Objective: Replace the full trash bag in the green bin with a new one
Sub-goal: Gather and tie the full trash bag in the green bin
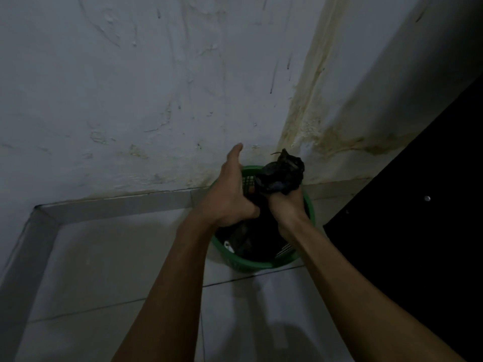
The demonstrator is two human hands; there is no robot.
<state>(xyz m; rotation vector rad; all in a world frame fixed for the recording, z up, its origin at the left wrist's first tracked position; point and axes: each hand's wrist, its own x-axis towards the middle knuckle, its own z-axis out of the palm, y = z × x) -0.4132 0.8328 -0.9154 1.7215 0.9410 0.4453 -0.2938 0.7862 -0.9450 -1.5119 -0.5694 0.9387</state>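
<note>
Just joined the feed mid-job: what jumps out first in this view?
Two bare arms reach to a round green bin in the corner of a tiled floor. The right hand is closed on the gathered neck of a black trash bag, bunched above the rim, while the left hand grips the bag lower down, thumb raised. Behind, yellow-brown stains run down the white wall's corner.

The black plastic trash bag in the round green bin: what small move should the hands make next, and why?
Probably lift it straight up. The right hand is closed on the bunched neck of the black plastic trash bag, the left hand grips lower down, and the bag's body sits inside the round green plastic bin, in the wall corner.
</note>
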